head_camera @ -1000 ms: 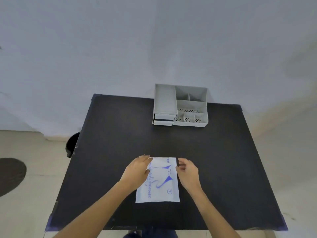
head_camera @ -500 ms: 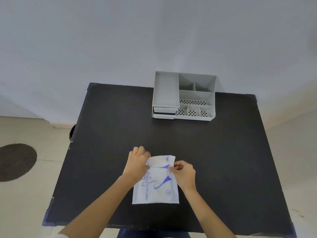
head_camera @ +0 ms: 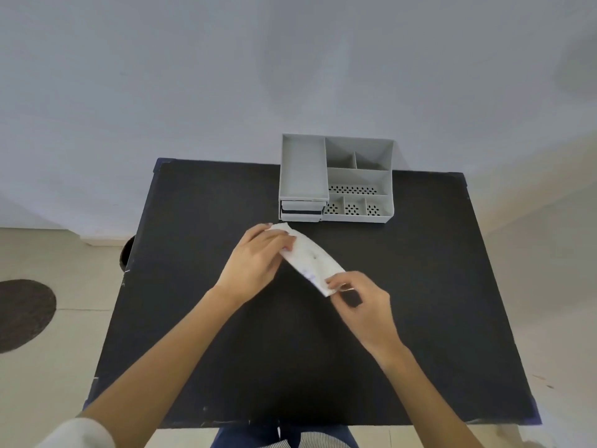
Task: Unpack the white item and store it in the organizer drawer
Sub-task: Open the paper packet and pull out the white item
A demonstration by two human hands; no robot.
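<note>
Black table [head_camera: 226, 350] against a pale wall [head_camera: 193, 76]; dark round mat [head_camera: 22, 313] on the tiled floor [head_camera: 64, 367].

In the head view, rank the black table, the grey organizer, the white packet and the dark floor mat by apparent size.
1. black table
2. grey organizer
3. Unranked: white packet and dark floor mat. They look similar; the mat is cut off by the frame edge and the lifted packet is nearer the camera.
</note>
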